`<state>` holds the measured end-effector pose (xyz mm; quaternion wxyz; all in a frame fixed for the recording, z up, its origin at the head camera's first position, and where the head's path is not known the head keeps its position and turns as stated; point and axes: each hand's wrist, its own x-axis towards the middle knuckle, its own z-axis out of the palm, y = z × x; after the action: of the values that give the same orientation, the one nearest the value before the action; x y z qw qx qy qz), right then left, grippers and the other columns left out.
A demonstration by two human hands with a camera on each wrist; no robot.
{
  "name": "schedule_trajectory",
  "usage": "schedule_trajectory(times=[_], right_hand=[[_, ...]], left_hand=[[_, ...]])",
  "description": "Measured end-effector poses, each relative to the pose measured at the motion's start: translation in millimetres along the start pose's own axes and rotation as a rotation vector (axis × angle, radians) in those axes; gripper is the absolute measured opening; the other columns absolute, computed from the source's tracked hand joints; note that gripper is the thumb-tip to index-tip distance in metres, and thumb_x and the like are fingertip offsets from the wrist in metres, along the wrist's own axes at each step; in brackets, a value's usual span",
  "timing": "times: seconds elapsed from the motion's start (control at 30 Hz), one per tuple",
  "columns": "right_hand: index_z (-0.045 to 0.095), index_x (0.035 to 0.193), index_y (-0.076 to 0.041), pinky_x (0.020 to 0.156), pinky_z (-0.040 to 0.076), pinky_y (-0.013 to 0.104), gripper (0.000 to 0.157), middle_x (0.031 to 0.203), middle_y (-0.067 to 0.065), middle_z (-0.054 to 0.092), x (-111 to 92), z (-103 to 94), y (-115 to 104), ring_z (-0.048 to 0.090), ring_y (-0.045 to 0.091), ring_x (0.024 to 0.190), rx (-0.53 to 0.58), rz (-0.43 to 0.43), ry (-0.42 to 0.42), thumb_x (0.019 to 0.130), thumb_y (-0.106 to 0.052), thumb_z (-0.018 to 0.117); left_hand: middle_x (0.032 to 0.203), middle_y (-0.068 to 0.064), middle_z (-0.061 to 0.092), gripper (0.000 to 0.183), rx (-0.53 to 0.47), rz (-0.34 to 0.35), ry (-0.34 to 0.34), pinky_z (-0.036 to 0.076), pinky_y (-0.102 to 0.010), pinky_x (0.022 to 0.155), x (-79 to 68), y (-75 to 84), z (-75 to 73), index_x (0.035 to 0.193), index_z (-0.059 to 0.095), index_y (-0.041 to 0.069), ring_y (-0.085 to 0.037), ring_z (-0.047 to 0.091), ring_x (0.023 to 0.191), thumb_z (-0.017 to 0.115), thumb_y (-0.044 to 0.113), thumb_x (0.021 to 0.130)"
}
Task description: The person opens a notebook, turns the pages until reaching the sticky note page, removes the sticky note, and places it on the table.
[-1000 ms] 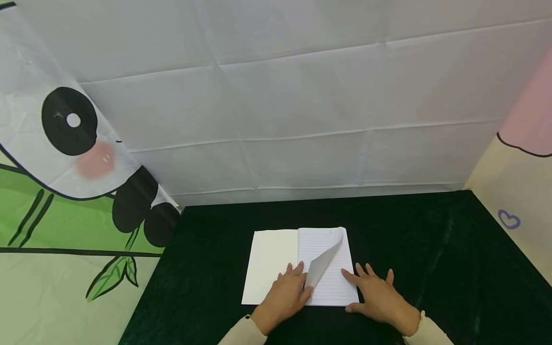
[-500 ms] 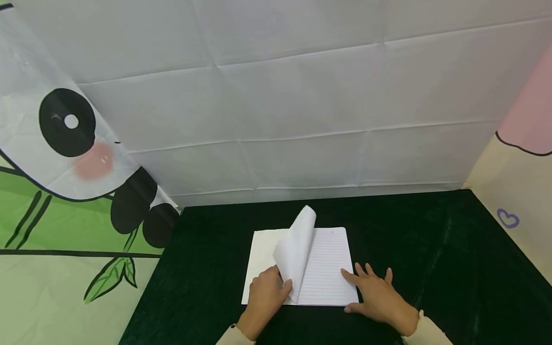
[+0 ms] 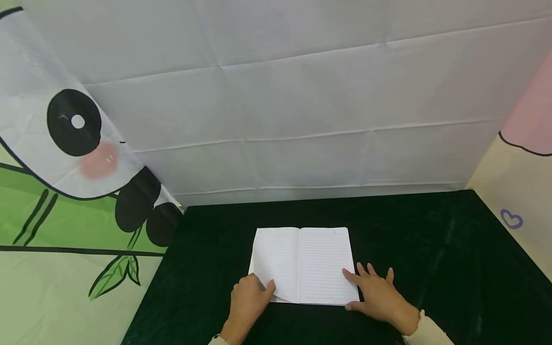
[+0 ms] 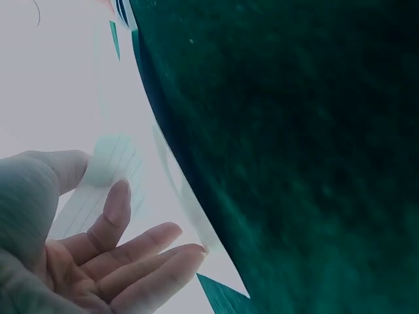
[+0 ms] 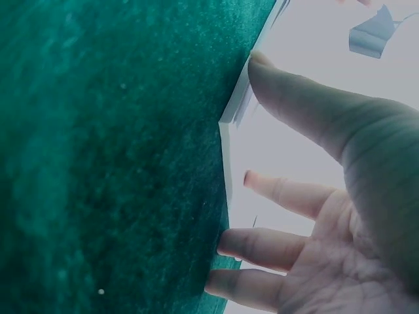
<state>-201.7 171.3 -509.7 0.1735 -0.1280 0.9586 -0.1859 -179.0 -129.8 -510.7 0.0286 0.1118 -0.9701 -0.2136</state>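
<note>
An open notebook (image 3: 328,263) with lined pages lies on the dark green cloth, both sides showing white. My left hand (image 3: 248,299) is at the lower left corner of the left page (image 3: 276,258), which it holds between thumb and index finger. That page's bottom edge is slightly raised off the cover under it. In the left wrist view the other fingers of the left hand (image 4: 124,255) are extended beside the paper. My right hand (image 3: 379,299) rests with spread fingers at the notebook's lower right edge; in the right wrist view its thumb (image 5: 294,98) lies along the edge.
Dark green cloth (image 3: 409,239) covers the table around the notebook. A white sheet (image 3: 302,105) hangs behind it. A panda-printed panel (image 3: 64,167) stands on the left and a cream panel with a purple heart (image 3: 511,219) on the right.
My left hand has carried the page from the right side over to the left, where it now lies almost flat. The right hand has stayed at the right edge.
</note>
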Motion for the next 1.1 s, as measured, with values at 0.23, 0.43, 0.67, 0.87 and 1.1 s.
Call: schedule_trajectory(times=[0.23, 0.43, 0.67, 0.87, 1.1], right_hand=[[0.058, 0.142, -0.018, 0.104, 0.009, 0.088, 0.078, 0.151, 0.031, 0.045, 0.9, 0.6, 1.0, 0.036, 0.061, 0.14, 0.003, -0.004, 0.013, 0.073, -0.045, 0.086], [0.058, 0.142, -0.018, 0.103, 0.008, 0.089, 0.078, 0.151, 0.032, 0.045, 0.4, 0.5, 2.3, 0.035, 0.061, 0.14, 0.013, -0.014, 0.012, 0.075, -0.047, 0.084], [0.057, 0.143, -0.019, 0.103, 0.009, 0.089, 0.077, 0.152, 0.031, 0.045, -0.1, 2.5, 2.9, 0.036, 0.061, 0.14, 0.009, -0.023, 0.011, 0.077, -0.049, 0.082], [0.057, 0.143, -0.021, 0.103, 0.01, 0.089, 0.073, 0.152, 0.03, 0.045, -0.2, 3.7, 3.0, 0.036, 0.06, 0.141, 0.015, -0.02, 0.006, 0.08, -0.052, 0.078], [0.058, 0.143, -0.022, 0.103, 0.01, 0.088, 0.066, 0.153, 0.029, 0.045, 0.9, 3.0, 2.8, 0.035, 0.06, 0.141, 0.019, -0.016, 0.013, 0.085, -0.049, 0.075]], left_hand=[[0.063, -0.001, 0.061, 0.033, 0.015, -0.04, 0.022, 0.037, -0.024, 0.047, 2.2, -14.6, -9.5, 0.104, 0.073, 0.0, -0.011, 0.049, 0.05, 0.073, 0.028, 0.088], [0.066, 0.0, 0.059, 0.019, 0.069, -0.067, 0.006, 0.035, -0.026, 0.05, 2.9, -25.8, -13.6, 0.092, 0.073, 0.007, -0.011, 0.048, 0.052, 0.072, 0.026, 0.087], [0.067, 0.0, 0.05, 0.028, 0.214, -0.025, 0.036, 0.037, -0.032, 0.056, 5.4, -32.7, -5.3, 0.075, 0.056, 0.015, -0.015, 0.046, 0.059, 0.081, 0.027, 0.08], [0.124, -0.013, 0.063, 0.045, 0.27, 0.103, 0.096, 0.045, -0.061, 0.101, 7.5, -24.4, -0.5, 0.1, 0.055, 0.015, -0.033, 0.06, 0.11, 0.091, 0.018, 0.072], [0.14, -0.013, 0.056, 0.043, 0.236, 0.373, 0.016, 0.029, -0.066, 0.116, 4.5, -0.3, 8.9, 0.105, 0.062, 0.021, -0.044, 0.038, 0.143, 0.087, 0.007, 0.073]])
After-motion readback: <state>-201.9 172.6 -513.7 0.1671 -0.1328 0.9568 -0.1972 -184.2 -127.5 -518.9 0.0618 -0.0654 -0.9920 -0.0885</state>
